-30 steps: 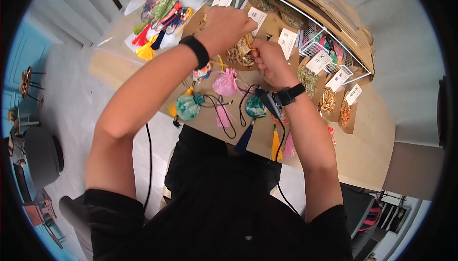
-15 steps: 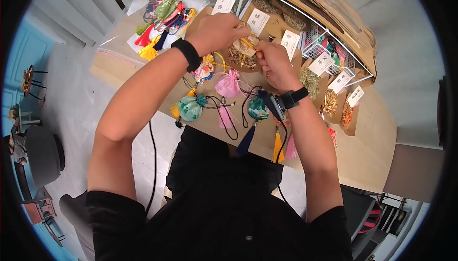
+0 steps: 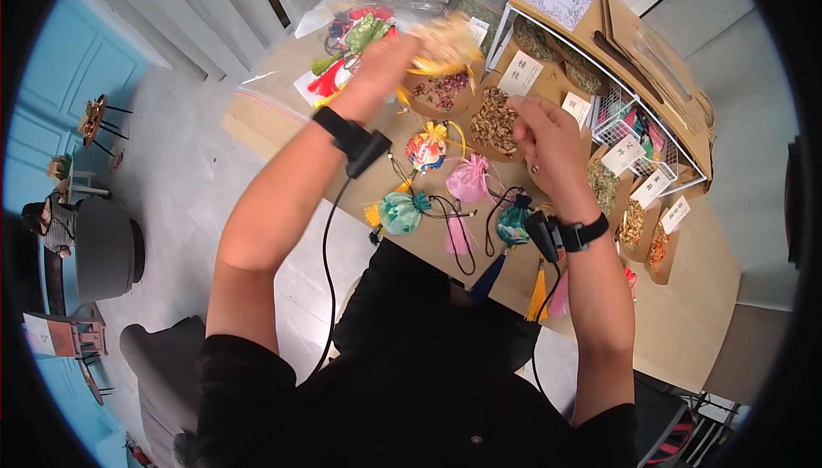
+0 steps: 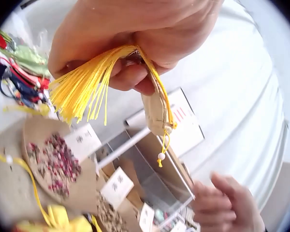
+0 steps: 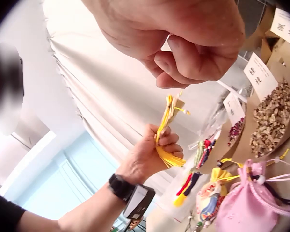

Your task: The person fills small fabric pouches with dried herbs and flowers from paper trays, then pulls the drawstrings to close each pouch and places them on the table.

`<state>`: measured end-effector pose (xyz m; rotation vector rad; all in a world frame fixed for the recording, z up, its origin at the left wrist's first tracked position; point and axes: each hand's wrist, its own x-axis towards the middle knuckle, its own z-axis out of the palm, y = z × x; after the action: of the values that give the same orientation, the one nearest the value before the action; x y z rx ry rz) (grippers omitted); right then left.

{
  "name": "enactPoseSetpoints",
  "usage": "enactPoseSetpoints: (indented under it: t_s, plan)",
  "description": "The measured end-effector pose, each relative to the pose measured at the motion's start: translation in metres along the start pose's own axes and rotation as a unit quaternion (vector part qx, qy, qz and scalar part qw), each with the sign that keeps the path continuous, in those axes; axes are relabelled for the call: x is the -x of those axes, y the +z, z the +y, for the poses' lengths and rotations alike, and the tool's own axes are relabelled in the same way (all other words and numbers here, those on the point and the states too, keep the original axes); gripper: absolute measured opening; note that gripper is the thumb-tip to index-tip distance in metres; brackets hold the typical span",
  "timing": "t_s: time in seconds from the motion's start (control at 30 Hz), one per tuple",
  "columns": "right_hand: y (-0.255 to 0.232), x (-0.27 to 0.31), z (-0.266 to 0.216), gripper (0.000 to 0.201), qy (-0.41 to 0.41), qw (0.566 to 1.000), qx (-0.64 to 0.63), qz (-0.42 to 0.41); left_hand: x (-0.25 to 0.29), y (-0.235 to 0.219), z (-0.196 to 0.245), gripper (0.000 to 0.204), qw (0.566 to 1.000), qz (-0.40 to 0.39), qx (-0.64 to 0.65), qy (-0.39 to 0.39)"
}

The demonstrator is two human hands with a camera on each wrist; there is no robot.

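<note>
My left hand (image 3: 383,70) is raised over the far left of the table and grips a small cream drawstring pouch (image 4: 155,113). A long yellow tassel (image 4: 82,92) spills out beside the fingers, and yellow cord with white beads hangs from the pouch. In the head view the pouch is blurred. My right hand (image 3: 552,138) hovers near a brown paper tray of dried woody chips (image 3: 494,125), its fingers loosely bent around nothing visible. Left of that tray, another holds dark red buds (image 3: 441,89).
Nearer me lie a yellow patterned sachet (image 3: 426,149), a pink sachet (image 3: 468,178) and teal sachets (image 3: 402,214) with tassels. More labelled herb trays (image 3: 632,224) line the right, before a white-framed shelf (image 3: 591,57). Coloured tasselled pouches (image 3: 368,33) lie at the back left.
Both hands were together at the pouch over the woody chips. The left hand has carried the pouch up and leftward; the right has come away from it. The head view has shifted.
</note>
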<state>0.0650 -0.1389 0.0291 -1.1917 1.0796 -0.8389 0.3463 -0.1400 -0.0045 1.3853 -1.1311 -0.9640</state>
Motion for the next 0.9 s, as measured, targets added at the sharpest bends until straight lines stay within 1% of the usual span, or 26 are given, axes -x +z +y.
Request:
enactPoseSetpoints:
  t_s: [0.07,0.13,0.17,0.2,0.27,0.3,0.37,0.4,0.43,0.5,0.53,0.57,0.63,0.67,0.7,0.77,0.87,0.9]
  plan:
    - [0.002,0.021,-0.016,0.016,-0.005,0.999,0.028,-0.015,-0.024,-0.036,-0.004,0.034,0.994,0.098,0.054,-0.018]
    - [0.000,0.038,-0.018,0.016,-0.006,0.998,0.057,-0.032,-0.055,-0.075,-0.014,0.040,0.979,0.173,0.072,-0.079]
    - [-0.003,0.046,-0.016,0.016,-0.005,0.997,0.073,-0.040,-0.060,-0.084,-0.012,0.047,0.979,0.181,0.050,-0.081]
    - [-0.006,0.054,-0.014,0.016,-0.003,0.995,0.089,-0.049,-0.069,-0.093,-0.017,0.047,0.977,0.196,0.011,-0.088]
    - [-0.009,0.068,-0.010,0.015,-0.001,0.994,0.094,-0.054,-0.097,-0.109,-0.047,0.049,0.968,0.222,-0.065,-0.100]
    - [-0.011,0.075,-0.008,0.015,0.009,0.994,0.095,-0.056,-0.109,-0.115,-0.064,0.059,0.966,0.211,-0.088,-0.119]
    - [-0.018,0.084,-0.004,0.013,0.027,0.993,0.099,-0.058,-0.135,-0.124,-0.109,0.066,0.955,0.199,-0.170,-0.138]
    - [-0.021,0.088,-0.001,0.012,0.027,0.993,0.100,-0.060,-0.136,-0.123,-0.112,0.069,0.947,0.191,-0.210,-0.148]
    - [-0.024,0.092,0.001,0.012,0.029,0.993,0.100,-0.061,-0.135,-0.125,-0.116,0.076,0.948,0.152,-0.217,-0.173]
    - [-0.029,0.097,0.005,0.011,0.036,0.993,0.095,-0.060,-0.137,-0.126,-0.120,0.078,0.915,0.157,-0.315,-0.196]
    - [-0.031,0.098,0.008,0.011,0.041,0.993,0.089,-0.061,-0.129,-0.122,-0.110,0.080,0.894,0.159,-0.362,-0.208]
    - [-0.031,0.099,0.010,0.011,0.046,0.994,0.083,-0.062,-0.123,-0.120,-0.098,0.086,0.873,0.141,-0.407,-0.229]
    - [-0.031,0.100,0.012,0.010,0.046,0.993,0.090,-0.069,-0.099,-0.106,-0.054,0.088,0.845,0.113,-0.461,-0.246]
    - [-0.030,0.100,0.013,0.010,0.045,0.992,0.093,-0.072,-0.094,-0.102,-0.044,0.089,0.830,0.099,-0.488,-0.254]
    - [-0.029,0.101,0.014,0.009,0.046,0.993,0.081,-0.074,-0.094,-0.101,-0.049,0.084,0.804,0.148,-0.540,-0.200]
    - [-0.027,0.102,0.018,0.009,0.050,0.994,0.058,-0.077,-0.097,-0.096,-0.067,0.074,0.734,0.239,-0.630,-0.086]
    - [-0.023,0.104,0.022,0.008,0.048,0.995,0.051,-0.077,-0.117,-0.102,-0.076,0.056,0.798,0.202,-0.562,0.079]
    - [-0.021,0.104,0.022,0.008,0.046,0.993,0.070,-0.080,-0.121,-0.095,-0.075,0.047,0.823,0.201,-0.523,0.090]
